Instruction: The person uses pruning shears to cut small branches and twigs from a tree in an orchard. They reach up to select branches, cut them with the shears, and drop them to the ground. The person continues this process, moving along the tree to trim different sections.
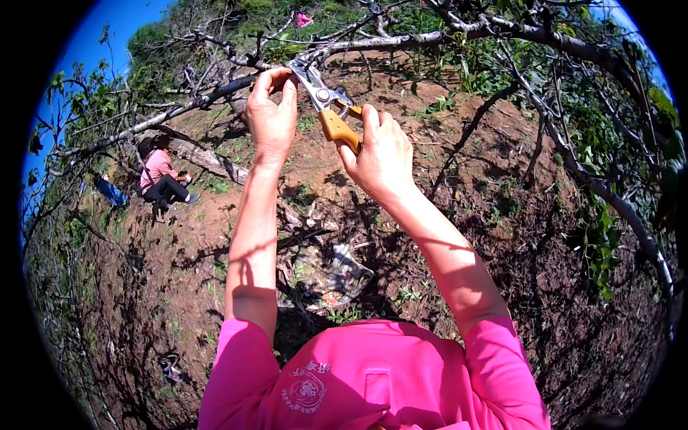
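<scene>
My right hand (384,150) grips the yellow handles of a pair of pruning shears (322,95), whose metal blades point up and to the left. The blade end lies against a pale tree branch (371,44) at the top centre. Just left of the blades is my left hand (273,115), raised to the branch, its thumb and fingertips close together. Whether those fingertips pinch a twig cannot be made out. The spring between the shears' handles shows, and the handles stand somewhat apart.
A person (161,174) in a pink top sits on the slope at left, beside a thick trunk (207,158). Another branch (580,166) curves down the right side. A crumpled, patterned sheet (336,277) lies on the soil below my hands.
</scene>
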Demonstrator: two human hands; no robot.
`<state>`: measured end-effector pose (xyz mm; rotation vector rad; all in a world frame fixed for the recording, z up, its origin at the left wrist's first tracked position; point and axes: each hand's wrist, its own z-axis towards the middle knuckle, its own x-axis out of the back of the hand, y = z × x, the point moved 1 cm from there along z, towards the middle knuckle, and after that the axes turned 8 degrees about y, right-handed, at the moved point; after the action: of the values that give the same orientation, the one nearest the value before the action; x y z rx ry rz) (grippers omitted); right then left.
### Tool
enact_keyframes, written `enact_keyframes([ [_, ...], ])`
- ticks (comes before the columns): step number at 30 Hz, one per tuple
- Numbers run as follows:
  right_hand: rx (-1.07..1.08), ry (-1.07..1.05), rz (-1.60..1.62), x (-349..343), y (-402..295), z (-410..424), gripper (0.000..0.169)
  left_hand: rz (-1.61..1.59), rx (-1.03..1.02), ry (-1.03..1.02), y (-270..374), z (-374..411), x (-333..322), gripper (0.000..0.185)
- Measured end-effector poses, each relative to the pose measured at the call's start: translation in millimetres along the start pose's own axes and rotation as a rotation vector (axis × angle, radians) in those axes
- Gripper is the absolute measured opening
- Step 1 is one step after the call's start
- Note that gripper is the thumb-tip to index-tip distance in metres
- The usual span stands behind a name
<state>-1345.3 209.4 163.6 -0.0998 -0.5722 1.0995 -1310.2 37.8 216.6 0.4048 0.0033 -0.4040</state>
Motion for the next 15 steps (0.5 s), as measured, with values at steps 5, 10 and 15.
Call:
enact_keyframes([
  [5, -0.01, -0.036, -0.028, 4.2, 1.0, 3.0, 0.047, 0.023, -0.017, 0.01, -1.4, 0.1, -1.9, 0.011],
  [10, -0.028, -0.112, -0.032, 5.4, 1.3, 4.2, 0.043, 0.049, -0.02, 0.007, 0.7, 1.4, -0.6, 0.01],
  [15, -0.066, -0.142, 0.075, 0.1, 0.9, -10.2, 0.04, 0.019, -0.04, -0.001, -5.8, 2.3, -0.8, 0.011],
])
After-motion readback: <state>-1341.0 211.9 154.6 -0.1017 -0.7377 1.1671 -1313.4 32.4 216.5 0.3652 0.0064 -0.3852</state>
